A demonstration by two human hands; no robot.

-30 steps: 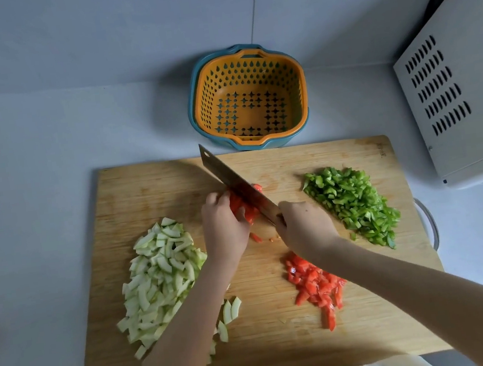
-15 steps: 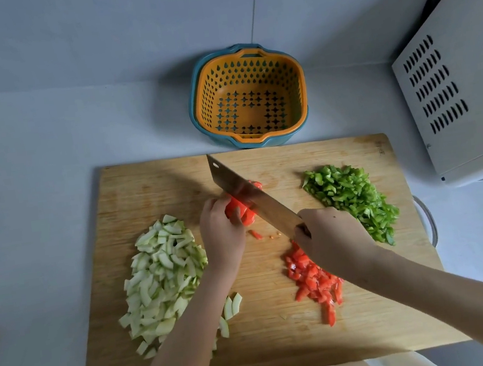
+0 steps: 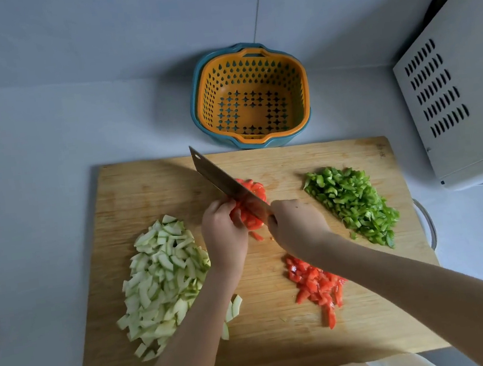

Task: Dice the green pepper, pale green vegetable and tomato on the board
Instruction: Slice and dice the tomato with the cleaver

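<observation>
— Right hand (image 3: 297, 226) has come back in toward the middle of the board (image 3: 314, 341) since a moment ago, and the cleaver (image 3: 225, 181) has slid forward with it, so the blade now lies across the tomato (image 3: 255, 190).

— How is the knife held?

— Fingers wrapped round the handle, which is hidden under the fist. The blade slants away to the far left.

— And the other hand?

— Left hand (image 3: 224, 236) sits just left of the blade, fingers curled down onto the uncut red chunk, pinning it to the wood.

— Where's everything else?

— Diced tomato (image 3: 317, 286) lies in a small heap nearer the person, partly under the right forearm. Green pepper (image 3: 352, 202), already in bits, is piled toward the right end. Pale green vegetable (image 3: 164, 280) is cut up in a big heap on the left, with a few pieces strayed beside the left forearm.

— Anything off the board?

— An orange basket (image 3: 251, 102) nested in a blue one just beyond the far edge, and a white vented appliance (image 3: 461, 101) on the right.
</observation>
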